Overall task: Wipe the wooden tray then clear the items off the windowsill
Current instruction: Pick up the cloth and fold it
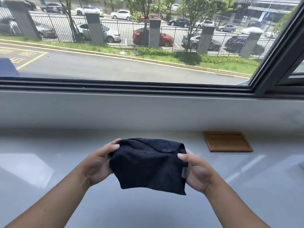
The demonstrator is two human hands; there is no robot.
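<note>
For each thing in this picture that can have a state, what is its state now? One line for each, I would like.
cloth: folded over, held up above the sill by both hands, one at each side edge
left hand: closed on the cloth's left edge
right hand: closed on the cloth's right edge
wooden tray: lying flat on the windowsill, empty, untouched, to the right of the hands
window: shut along the bottom frame
windowsill: only the tray on it in view
</note>
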